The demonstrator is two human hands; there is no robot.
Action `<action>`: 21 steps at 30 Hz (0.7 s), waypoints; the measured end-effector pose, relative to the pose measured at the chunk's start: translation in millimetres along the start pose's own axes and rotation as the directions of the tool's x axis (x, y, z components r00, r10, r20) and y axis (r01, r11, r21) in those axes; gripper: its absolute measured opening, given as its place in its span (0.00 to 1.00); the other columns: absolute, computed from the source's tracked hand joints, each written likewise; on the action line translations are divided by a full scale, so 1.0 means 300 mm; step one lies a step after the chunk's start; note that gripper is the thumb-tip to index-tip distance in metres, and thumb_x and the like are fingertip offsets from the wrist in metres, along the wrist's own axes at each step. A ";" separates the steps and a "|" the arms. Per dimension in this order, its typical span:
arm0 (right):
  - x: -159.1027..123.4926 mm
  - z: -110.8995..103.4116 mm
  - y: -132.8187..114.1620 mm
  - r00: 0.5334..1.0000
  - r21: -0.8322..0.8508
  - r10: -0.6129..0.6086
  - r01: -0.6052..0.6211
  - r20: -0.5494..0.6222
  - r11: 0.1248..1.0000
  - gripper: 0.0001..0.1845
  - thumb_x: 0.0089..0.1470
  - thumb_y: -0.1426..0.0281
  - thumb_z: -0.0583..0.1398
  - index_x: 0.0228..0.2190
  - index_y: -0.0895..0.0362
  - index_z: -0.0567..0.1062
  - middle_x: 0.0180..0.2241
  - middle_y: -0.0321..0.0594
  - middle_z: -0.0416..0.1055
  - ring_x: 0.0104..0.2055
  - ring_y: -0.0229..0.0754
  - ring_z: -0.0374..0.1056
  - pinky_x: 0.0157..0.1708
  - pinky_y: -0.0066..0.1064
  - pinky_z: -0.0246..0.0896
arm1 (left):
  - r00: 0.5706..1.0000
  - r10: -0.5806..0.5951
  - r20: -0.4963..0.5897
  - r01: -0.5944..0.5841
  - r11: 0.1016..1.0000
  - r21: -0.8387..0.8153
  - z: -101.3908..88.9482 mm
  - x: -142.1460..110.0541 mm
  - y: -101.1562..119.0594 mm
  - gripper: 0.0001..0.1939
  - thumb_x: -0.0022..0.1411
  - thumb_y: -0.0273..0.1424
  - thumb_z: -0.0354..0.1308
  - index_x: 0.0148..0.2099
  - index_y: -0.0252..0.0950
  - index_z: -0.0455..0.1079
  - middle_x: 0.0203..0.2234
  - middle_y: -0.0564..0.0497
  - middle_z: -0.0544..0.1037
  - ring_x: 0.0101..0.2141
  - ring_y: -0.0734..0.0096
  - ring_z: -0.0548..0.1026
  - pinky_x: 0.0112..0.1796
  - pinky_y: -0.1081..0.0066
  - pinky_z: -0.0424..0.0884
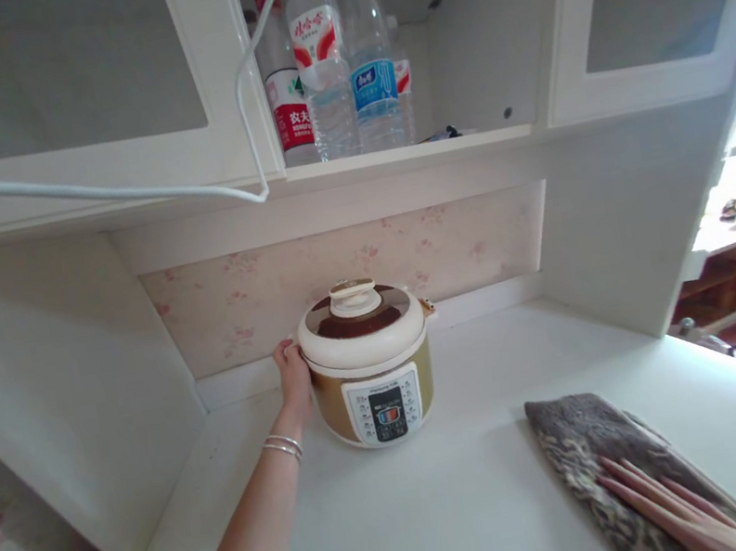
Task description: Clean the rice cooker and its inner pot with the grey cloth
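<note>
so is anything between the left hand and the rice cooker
No. The left hand already rests against the rice cooker, at its left side just under the lid rim, with nothing between them. The folded cloth lies well off to the right on the counter.

Head view, down onto counter (487, 481)

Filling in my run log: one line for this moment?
left hand on rice cooker's side | right hand unseen | cloth on counter

Glossy plastic rice cooker (369, 365) on a smooth matt white counter (448, 497) — beside it, a rough patterned cloth (580, 447).
</note>
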State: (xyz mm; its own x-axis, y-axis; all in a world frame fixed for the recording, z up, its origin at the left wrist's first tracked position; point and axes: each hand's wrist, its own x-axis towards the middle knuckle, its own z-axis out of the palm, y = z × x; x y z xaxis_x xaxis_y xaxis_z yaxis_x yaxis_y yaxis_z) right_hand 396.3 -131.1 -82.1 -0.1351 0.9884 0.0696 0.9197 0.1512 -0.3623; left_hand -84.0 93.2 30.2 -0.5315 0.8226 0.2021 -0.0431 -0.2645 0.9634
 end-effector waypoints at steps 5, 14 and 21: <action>-0.011 0.105 -0.017 0.985 -0.076 -0.007 -0.006 -0.172 0.997 0.38 0.45 0.49 0.58 0.57 0.43 0.63 0.59 0.39 0.57 0.61 0.58 0.51 0.59 0.54 0.49 | 0.999 0.000 0.039 -0.002 0.999 0.038 0.044 -0.039 -0.008 0.14 0.60 0.37 0.48 0.49 0.42 0.59 0.33 0.54 0.68 0.33 0.72 0.68 0.36 0.73 0.64; 0.251 -0.083 0.054 0.798 0.430 0.420 -0.226 -0.433 0.874 0.19 0.48 0.51 0.53 0.33 0.48 0.75 0.31 0.41 0.78 0.35 0.56 0.75 0.34 0.46 0.72 | 0.999 0.038 0.021 -0.039 0.997 0.061 0.128 -0.011 -0.021 0.15 0.60 0.42 0.49 0.47 0.41 0.60 0.33 0.52 0.70 0.35 0.68 0.69 0.38 0.70 0.63; 0.585 -0.455 -0.269 0.728 0.892 0.549 0.197 -0.411 0.407 0.24 0.45 0.56 0.62 0.43 0.53 0.71 0.33 0.41 0.77 0.29 0.44 0.74 0.28 0.32 0.71 | 0.998 0.055 0.026 -0.056 0.995 0.078 0.118 0.003 -0.044 0.14 0.61 0.41 0.48 0.47 0.42 0.62 0.35 0.52 0.71 0.38 0.65 0.70 0.41 0.68 0.62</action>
State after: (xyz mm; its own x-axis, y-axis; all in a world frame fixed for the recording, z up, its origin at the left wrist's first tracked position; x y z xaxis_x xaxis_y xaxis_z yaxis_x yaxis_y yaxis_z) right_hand 348.8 28.0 86.3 0.5579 0.7962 0.2340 0.0186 0.2698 -0.9627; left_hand -53.8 115.2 23.8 -0.5107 0.8199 0.2588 0.0528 -0.2706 0.9613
